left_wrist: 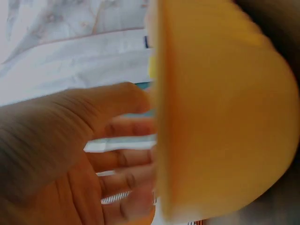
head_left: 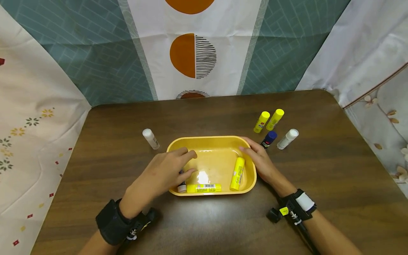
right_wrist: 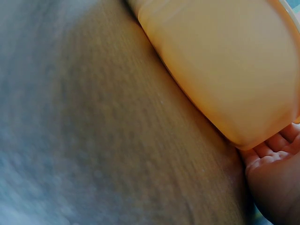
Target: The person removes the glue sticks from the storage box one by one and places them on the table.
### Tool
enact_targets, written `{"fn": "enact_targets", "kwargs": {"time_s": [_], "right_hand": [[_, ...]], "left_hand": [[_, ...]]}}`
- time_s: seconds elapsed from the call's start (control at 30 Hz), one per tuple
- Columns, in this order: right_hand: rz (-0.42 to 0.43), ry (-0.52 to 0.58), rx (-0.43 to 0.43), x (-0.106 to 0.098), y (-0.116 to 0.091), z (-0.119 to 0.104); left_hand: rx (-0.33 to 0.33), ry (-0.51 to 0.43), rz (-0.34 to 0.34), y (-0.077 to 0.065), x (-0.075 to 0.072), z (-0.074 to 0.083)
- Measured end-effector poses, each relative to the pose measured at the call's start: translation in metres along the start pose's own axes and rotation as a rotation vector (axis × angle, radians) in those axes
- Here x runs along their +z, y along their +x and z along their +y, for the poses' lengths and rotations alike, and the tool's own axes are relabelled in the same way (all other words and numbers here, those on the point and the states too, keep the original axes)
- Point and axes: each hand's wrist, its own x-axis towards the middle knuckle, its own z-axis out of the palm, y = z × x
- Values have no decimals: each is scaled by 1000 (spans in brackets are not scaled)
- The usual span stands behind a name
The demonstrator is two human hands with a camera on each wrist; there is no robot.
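A yellow plastic tray [head_left: 210, 140] sits on the table. My right hand [head_left: 259, 157] holds its right end, thumb over the rim and fingers along the outside wall; in the right wrist view the fingers [right_wrist: 276, 144] lie against that wall. My left hand [head_left: 169, 168] hovers over the tray's left end, fingers loosely bent and nothing between them; the left wrist view shows them past the rim. Inside the tray, a yellow glue stick [head_left: 204, 188] lies along the near wall and another yellow glue stick [head_left: 237, 173] leans at the right. A dark glue stick [head_left: 182, 187] is partly hidden beneath my left hand.
A white glue stick [head_left: 151, 138] lies left of the tray. Beyond my right hand are two yellow glue sticks [head_left: 261, 122], a blue-capped stick [head_left: 269, 139] and a white glue stick [head_left: 288, 139]. Patterned cloth [head_left: 223, 53] hangs behind the wooden table [head_left: 121, 124].
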Motion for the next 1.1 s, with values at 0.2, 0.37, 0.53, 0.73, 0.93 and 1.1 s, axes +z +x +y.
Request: {"fn": "enact_targets", "kwargs": {"time_s": [0.2, 0.37, 0.53, 0.73, 0.93, 1.1], "right_hand": [[2, 1, -9, 2, 4, -4], [-8, -4, -18, 2, 5, -4], [-8, -17, -19, 2, 3, -3], [-16, -11, -11, 3, 1, 0], [-4, -24, -18, 3, 1, 0], [-6, -25, -24, 2, 2, -1]], "left_hand": [[-88, 204, -64, 1, 11, 4], [-134, 290, -74, 1, 17, 8], [-111, 271, -30, 1, 28, 9], [-142, 51, -92, 0, 34, 6], [-171, -16, -124, 0, 30, 6], [-153, -30, -149, 2, 30, 5]]}}
